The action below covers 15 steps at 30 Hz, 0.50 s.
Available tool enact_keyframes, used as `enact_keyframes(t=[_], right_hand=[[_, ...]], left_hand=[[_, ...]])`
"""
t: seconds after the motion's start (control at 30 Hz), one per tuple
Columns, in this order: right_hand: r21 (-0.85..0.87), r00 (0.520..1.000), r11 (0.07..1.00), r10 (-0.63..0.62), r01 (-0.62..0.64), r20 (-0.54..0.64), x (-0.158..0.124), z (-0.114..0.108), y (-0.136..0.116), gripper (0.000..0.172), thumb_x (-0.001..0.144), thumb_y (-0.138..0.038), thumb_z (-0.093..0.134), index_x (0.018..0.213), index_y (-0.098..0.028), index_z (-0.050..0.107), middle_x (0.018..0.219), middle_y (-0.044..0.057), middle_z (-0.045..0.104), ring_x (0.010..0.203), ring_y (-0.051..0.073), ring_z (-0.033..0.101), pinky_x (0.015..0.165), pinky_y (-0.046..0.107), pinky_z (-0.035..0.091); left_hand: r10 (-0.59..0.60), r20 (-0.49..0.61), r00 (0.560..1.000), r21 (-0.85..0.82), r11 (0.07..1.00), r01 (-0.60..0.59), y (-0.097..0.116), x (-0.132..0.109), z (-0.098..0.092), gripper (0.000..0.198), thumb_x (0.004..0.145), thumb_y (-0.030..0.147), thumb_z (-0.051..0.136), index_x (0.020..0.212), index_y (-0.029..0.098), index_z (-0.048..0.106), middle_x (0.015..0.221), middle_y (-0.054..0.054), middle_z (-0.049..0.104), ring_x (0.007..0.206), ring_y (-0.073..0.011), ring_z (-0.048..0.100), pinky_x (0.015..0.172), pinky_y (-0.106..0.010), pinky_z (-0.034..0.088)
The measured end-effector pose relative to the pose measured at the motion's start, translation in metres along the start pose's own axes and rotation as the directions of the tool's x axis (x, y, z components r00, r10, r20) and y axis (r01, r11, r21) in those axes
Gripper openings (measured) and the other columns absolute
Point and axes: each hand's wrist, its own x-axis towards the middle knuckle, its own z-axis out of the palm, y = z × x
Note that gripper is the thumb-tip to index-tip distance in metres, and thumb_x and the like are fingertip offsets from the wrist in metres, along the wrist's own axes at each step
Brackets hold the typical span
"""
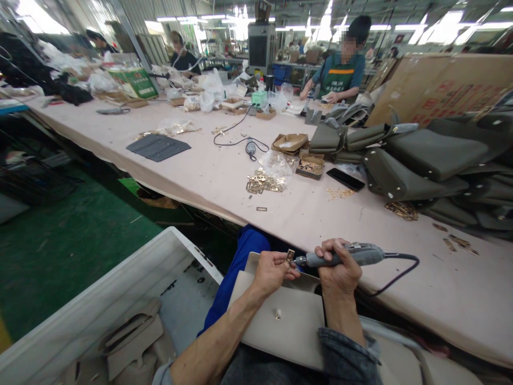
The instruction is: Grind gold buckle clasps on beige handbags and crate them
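Note:
My right hand is wrapped round a grey electric screwdriver, which lies nearly level with its tip pointing left. Its bit meets a small gold metal fitting pinched in the fingers of my left hand. Whether a screw sits at the tip is too small to tell. Under both hands a beige handbag rests on my lap, with a small metal clasp piece on its front.
A white bin at left holds beige bags. Across the table lie gold buckles, a box of small parts, a phone, a second screwdriver and stacked dark bags. A co-worker stands opposite.

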Motion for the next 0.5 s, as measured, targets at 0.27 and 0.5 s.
enact_keyframes(t=[0.27,0.5], right_hand=[[-0.045,0.999,0.998,-0.032,0.033,0.022,-0.003,0.003,-0.002,0.019,0.072,-0.021,0.078,0.073,-0.018,0.06,0.065,-0.003,0.057,0.05,0.008,0.046,0.055,0.026,0.042],[-0.122,0.984,0.981,-0.139,0.152,0.111,-0.016,0.015,-0.005,0.011,0.077,-0.02,0.074,0.076,-0.018,0.063,0.061,-0.003,0.054,0.048,0.009,0.047,0.055,0.028,0.042]], left_hand=[[-0.011,-0.007,1.0,-0.009,1.0,0.011,-0.004,0.001,0.0,0.035,0.074,0.036,0.083,0.088,0.005,0.075,0.077,-0.014,0.076,0.066,-0.0211,0.077,0.062,-0.025,0.062],[-0.013,-0.012,1.0,-0.011,1.0,0.013,-0.003,0.001,0.001,0.036,0.075,0.033,0.081,0.093,0.003,0.076,0.079,-0.016,0.077,0.064,-0.0201,0.076,0.061,-0.024,0.062]])
